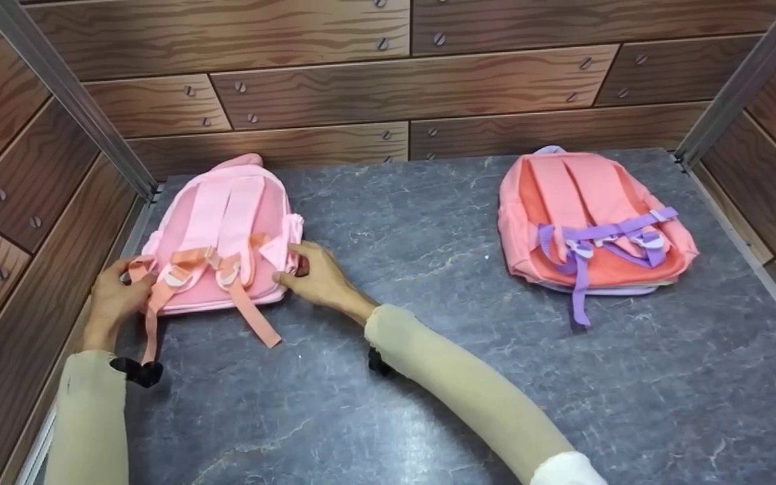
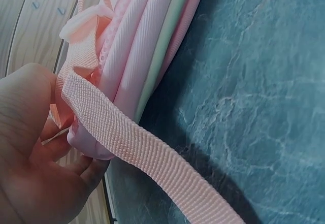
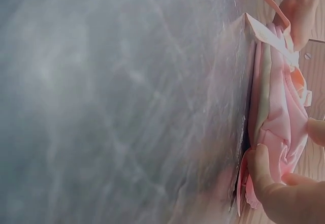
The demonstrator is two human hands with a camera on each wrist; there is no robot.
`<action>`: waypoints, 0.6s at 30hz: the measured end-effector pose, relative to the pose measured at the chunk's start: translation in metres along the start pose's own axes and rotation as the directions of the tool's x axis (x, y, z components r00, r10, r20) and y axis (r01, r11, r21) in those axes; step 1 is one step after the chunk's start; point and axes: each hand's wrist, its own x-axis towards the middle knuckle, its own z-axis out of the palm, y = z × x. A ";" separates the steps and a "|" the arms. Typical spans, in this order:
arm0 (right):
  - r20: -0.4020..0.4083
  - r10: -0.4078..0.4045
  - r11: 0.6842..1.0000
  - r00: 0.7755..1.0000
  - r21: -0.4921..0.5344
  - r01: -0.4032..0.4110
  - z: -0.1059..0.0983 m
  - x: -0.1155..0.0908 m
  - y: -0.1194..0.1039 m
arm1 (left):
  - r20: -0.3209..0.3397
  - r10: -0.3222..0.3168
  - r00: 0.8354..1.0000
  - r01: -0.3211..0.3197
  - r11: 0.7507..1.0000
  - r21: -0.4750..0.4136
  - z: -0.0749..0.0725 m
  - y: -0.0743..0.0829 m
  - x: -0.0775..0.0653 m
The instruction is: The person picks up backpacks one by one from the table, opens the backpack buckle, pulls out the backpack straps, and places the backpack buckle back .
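A pink backpack [image 1: 226, 195] lies with its shoulder straps up at the left of the dark table. My left hand [image 1: 115, 289] grips its lower left corner; in the left wrist view the fingers [image 2: 94, 173] curl under that corner beside a peach webbing strap [image 2: 137, 142]. At the lower right side, my right hand [image 1: 320, 276] pinches the bag's edge between thumb and fingers. The right wrist view shows those fingers [image 3: 261, 170] on the pink side fabric [image 3: 279, 127]. Another peach strap end [image 1: 256, 316] trails over the table in front.
A coral backpack [image 1: 590, 182] with purple straps [image 1: 580, 289] lies strap side up on the right of the marbled table [image 1: 401, 222]. Wood-patterned walls [image 1: 334, 87] stand behind and at both sides, with metal posts [image 1: 71, 94] at the corners.
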 end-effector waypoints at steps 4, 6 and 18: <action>-0.001 -0.008 1.000 1.000 -0.003 0.008 -0.004 -0.005 0.001 | 0.007 -0.003 1.000 0.003 1.000 0.001 0.003 0.001 -0.002; 0.000 -0.006 1.000 1.000 -0.001 0.006 -0.007 -0.008 0.002 | 0.013 0.002 1.000 -0.002 1.000 0.008 0.005 0.003 -0.003; 0.026 0.015 0.999 1.000 0.036 -0.016 -0.024 -0.024 0.004 | 0.017 0.094 0.995 -0.095 0.992 0.084 0.017 0.011 -0.014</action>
